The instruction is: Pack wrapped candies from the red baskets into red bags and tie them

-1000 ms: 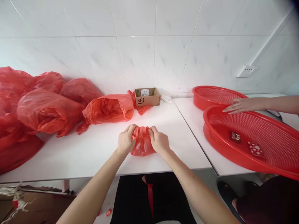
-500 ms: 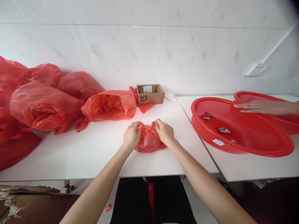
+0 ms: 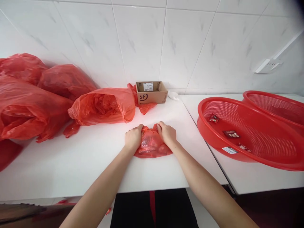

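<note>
A small red plastic bag [image 3: 152, 144] rests on the white table in front of me, its thin film bulging over contents I cannot make out. My left hand [image 3: 134, 136] is closed on the bag's upper left edge. On the opposite side, my right hand [image 3: 167, 133] pinches the upper right edge between thumb and fingers. The film between the two hands is gathered and crumpled. Just behind lies a larger red plastic bag [image 3: 129, 110] on its side, its mouth facing me with more crumpled red film inside.
Full red bags [image 3: 67, 80] are heaped at the left. A small cardboard box [image 3: 153, 97] stands by the tiled wall. At the right, a tilted red plastic basket [image 3: 268, 133] holds several small packets [image 3: 231, 134], with a second red basket [image 3: 280, 103] behind it.
My view has shifted slightly. The other person's hand over the baskets at the right is gone from view. Both my hands keep their hold, and the small bag looks spread a little wider.
</note>
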Demonstrator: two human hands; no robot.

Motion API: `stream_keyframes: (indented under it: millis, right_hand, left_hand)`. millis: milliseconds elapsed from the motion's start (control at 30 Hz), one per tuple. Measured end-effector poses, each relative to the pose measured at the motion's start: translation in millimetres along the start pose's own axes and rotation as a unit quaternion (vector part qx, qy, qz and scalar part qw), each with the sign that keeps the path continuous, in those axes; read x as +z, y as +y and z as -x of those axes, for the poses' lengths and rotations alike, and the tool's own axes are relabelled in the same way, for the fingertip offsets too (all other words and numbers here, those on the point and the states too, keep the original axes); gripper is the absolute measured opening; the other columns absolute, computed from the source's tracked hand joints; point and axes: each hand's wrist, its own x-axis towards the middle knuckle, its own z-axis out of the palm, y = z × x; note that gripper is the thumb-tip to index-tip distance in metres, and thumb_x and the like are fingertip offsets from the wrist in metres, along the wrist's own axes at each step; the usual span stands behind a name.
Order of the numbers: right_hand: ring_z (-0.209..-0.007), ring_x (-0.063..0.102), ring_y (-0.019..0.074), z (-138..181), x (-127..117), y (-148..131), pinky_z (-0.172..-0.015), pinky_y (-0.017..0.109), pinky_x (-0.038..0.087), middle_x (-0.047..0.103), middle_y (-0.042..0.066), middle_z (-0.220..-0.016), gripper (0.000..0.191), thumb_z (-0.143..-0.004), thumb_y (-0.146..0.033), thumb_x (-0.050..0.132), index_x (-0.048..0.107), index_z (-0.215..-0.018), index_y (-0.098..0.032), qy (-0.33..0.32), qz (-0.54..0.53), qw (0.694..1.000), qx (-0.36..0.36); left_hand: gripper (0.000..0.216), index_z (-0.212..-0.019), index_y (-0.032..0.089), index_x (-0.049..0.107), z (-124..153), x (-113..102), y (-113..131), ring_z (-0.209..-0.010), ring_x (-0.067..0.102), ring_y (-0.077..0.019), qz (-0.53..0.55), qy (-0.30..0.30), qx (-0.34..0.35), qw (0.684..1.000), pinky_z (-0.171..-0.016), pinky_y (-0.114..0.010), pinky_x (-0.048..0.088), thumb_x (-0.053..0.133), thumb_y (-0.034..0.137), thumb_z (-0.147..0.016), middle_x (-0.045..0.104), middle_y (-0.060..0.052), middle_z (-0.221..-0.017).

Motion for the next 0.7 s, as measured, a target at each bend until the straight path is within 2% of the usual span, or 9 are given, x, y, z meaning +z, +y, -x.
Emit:
stream_keyframes:
  millis: [67,133,200,267,400,500,633,700]
  right_hand:
    - [-0.063,0.051,0.0162,-0.2,-4.2,4.4,-0.061,0.027,0.03,0.059,-0.001,-0.068,0.022,-0.092,-0.04,0.043,0.055,-0.081,-0.025,0.006,-0.079,0.997,0.016]
    - [-0.061,0.051,0.0146,-0.6,-9.8,9.6,-0.06,0.027,0.035,0.058,-0.002,-0.068,0.028,-0.091,-0.045,0.042,0.05,-0.076,-0.024,0.003,-0.171,0.985,0.033]
    - [-0.058,0.051,0.0131,-1.8,-16.0,13.9,-0.059,0.026,0.04,0.057,-0.002,-0.067,0.032,-0.089,-0.05,0.042,0.046,-0.072,-0.023,-0.009,-0.263,0.963,0.055]
    - [-0.057,0.053,0.0128,-3.8,-21.9,15.7,-0.059,0.027,0.045,0.059,0.0,-0.069,0.035,-0.086,-0.053,0.044,0.044,-0.07,-0.022,-0.02,-0.344,0.935,0.082]
    - [-0.057,0.058,0.0157,-5.9,-32.3,8.4,-0.059,0.03,0.05,0.058,0.003,-0.065,0.041,-0.079,-0.06,0.049,0.038,-0.064,-0.024,-0.024,-0.453,0.882,0.126]
    - [-0.059,0.058,0.0167,-0.1,-38.0,-3.4,-0.06,0.032,0.052,0.054,0.002,-0.061,0.044,-0.077,-0.061,0.053,0.034,-0.061,-0.024,-0.034,-0.502,0.854,0.134]
    - [-0.062,0.057,0.015,12.8,-42.9,-16.3,-0.068,0.031,0.053,0.051,0.0,-0.064,0.042,-0.073,-0.054,0.066,0.04,-0.063,-0.023,-0.057,-0.591,0.797,0.109]
    - [-0.063,0.056,0.015,16.9,-45.4,-19.4,-0.067,0.032,0.053,0.05,0.0,-0.065,0.044,-0.073,-0.055,0.069,0.04,-0.062,-0.023,-0.041,-0.59,0.803,0.078]
  left_hand:
    - [0.015,-0.083,0.026,0.065,-1.9,-1.9,-5.8,-0.072,0.059,-0.0245,0.057,0.012,-0.018,0.998,-0.07,-0.032,0.037,0.054,0.036,-0.085,0.066,-0.005,-0.072]
    - [0.033,-0.071,0.022,0.059,-6.3,-5.0,-14.3,-0.068,0.056,-0.023,0.13,0.023,-0.045,0.99,-0.066,-0.031,0.037,0.048,0.049,-0.087,0.061,-0.004,-0.066]
    - [0.046,-0.064,0.021,0.052,-11.3,-8.3,-23.1,-0.063,0.053,-0.02,0.216,0.026,-0.072,0.974,-0.062,-0.03,0.038,0.044,0.06,-0.086,0.056,-0.003,-0.062]
    - [0.049,-0.061,0.02,0.047,-15.1,-10.5,-29.2,-0.055,0.048,-0.016,0.303,0.018,-0.09,0.949,-0.055,-0.028,0.037,0.047,0.065,-0.083,0.052,-0.001,-0.057]
    - [0.049,-0.057,0.021,0.041,-18.2,-13.0,-29.1,-0.043,0.035,-0.0093,0.447,0.01,-0.115,0.887,-0.043,-0.024,0.028,0.06,0.061,-0.076,0.041,0.004,-0.05]
    - [0.05,-0.057,0.021,0.034,-19.7,-16.1,-24.9,-0.042,0.031,-0.0065,0.528,0.042,-0.129,0.839,-0.041,-0.021,0.027,0.065,0.057,-0.074,0.035,0.007,-0.051]
    - [0.054,-0.059,0.022,0.028,-24.4,-21.3,-24.3,-0.043,0.028,-0.0054,0.589,0.087,-0.15,0.79,-0.041,-0.018,0.027,0.064,0.058,-0.076,0.027,0.008,-0.053]
    - [0.055,-0.059,0.022,0.026,-27.4,-22.9,-25.7,-0.043,0.028,-0.0053,0.597,0.102,-0.159,0.779,-0.041,-0.017,0.027,0.062,0.059,-0.078,0.024,0.008,-0.053]
